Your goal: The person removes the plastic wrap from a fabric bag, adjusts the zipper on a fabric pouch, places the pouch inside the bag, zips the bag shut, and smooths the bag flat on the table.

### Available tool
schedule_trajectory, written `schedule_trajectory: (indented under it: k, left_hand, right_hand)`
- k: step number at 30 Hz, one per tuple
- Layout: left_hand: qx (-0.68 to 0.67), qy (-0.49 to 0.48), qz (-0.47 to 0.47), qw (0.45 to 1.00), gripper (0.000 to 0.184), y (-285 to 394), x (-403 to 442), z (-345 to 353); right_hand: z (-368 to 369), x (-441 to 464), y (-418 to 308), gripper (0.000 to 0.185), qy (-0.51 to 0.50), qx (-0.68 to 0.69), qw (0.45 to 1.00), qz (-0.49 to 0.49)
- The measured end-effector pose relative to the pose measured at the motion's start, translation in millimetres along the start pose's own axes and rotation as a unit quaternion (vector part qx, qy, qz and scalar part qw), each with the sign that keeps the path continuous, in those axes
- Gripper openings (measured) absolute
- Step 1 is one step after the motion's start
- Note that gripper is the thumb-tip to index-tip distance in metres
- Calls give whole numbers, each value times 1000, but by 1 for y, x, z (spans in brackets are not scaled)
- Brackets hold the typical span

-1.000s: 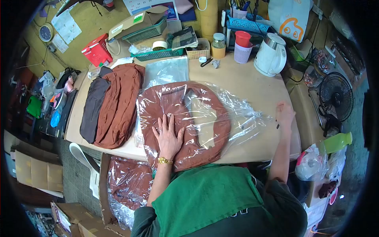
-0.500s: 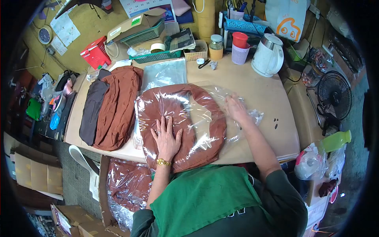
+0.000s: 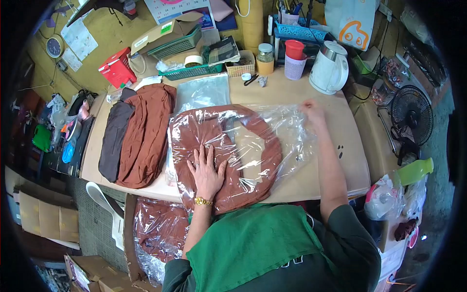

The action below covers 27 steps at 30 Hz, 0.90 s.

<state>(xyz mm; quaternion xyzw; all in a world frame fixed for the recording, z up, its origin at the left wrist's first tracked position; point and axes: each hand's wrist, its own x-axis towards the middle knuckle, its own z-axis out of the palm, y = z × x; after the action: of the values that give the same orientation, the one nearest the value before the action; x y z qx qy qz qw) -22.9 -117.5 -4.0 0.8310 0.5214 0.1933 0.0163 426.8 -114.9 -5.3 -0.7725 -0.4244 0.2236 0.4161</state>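
Note:
A brown fabric item [image 3: 202, 129] with a wide loop, perhaps a shoulder bag, lies flat inside a clear plastic bag [image 3: 292, 129] on the table. My left hand [image 3: 207, 173] rests on top of the plastic over the brown fabric, its fingers spread. At the right end of the plastic bag, my right hand [image 3: 313, 112] has its fingers closed on the film's upper corner, which is pulled out past the loop. Left of these lies a pile of brown and dark grey fabric [image 3: 141, 136]. Behind, clear plastic bags [image 3: 202, 92] lie flat in a stack.
Along the table's back stand green baskets [image 3: 189, 72], a jar [image 3: 265, 59], a lilac cup [image 3: 295, 67] and a white kettle [image 3: 330, 68]. A carton [image 3: 129, 238] below the front edge holds plastic-wrapped brown fabric [image 3: 160, 228]. A black fan [image 3: 412, 116] stands at right.
My right hand has moved right and slightly up, drawing the loose end of the plastic bag out straighter. My left hand stays pressed in nearly the same place.

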Motion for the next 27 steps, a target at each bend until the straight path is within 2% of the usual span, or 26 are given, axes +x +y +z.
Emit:
schedule_trajectory:
  k: [1, 5, 7, 8, 10, 12, 14, 16, 17, 19, 20, 22, 23, 25, 26, 27]
  left_hand:
    - [-5, -2, 6, 1000, 68, 0, 0, 0]
    - [-5, 3, -2, 1000, 66, 1, 0, 1]
    - [-5, -4, 1, 1000, 67, 3, 0, -3]
    - [-6, -8, 2, 1000, 67, 4, 0, -4]
    - [-2, -10, 4, 1000, 67, 2, 0, -2]
    - [2, -9, 9, 1000, 68, 3, 0, -1]
    - [4, -10, 2, 1000, 67, 3, 1, -1]
    - [3, -11, 0, 1000, 68, 3, 2, 0]
    - [3, -12, -2, 1000, 68, 3, 1, 0]
    - [0, -11, -2, 1000, 68, 2, 1, 1]
    - [-3, -10, 1, 1000, 69, 2, 2, 0]
    - [-7, -13, 0, 1000, 70, 2, 2, 0]
    - [-13, -13, -1, 1000, 71, 2, 2, -1]
    - [-17, -10, 6, 1000, 74, 6, 5, -7]
    - [-52, 13, -4, 999, 77, 15, 6, -17]
    - [-86, 36, -13, 996, 80, 27, 9, -33]
  right_hand:
    - [-3, 4, 2, 39, 146, 122, 982, -26]
    - [-1, 4, 7, 29, 152, 81, 984, -35]
    - [-13, -3, 1, 34, -90, 145, 985, 34]
    - [-16, 2, 4, 34, -91, 144, 985, 34]
    - [-30, 12, 24, 38, 168, 255, 951, 44]
    - [-49, 4, 38, 38, 154, 273, 947, 76]
    - [-58, -24, 22, 37, 140, 290, 941, 106]
    - [-55, -83, -31, 31, 44, 164, 973, 157]
    - [-59, -101, -36, 31, 42, 163, 973, 157]
    - [-62, -124, -40, 28, -205, 72, 974, 66]
    - [-68, -116, -6, 28, -206, 73, 973, 67]
    - [-89, -94, 82, 32, -3, 188, 980, 65]
    - [-92, -99, 81, 32, -2, 188, 980, 64]
    - [-98, -113, 67, 40, 86, 175, 963, 188]
    - [-96, -115, 56, 40, 87, 175, 963, 184]
    - [-88, -118, 38, 46, 37, 187, 963, 188]
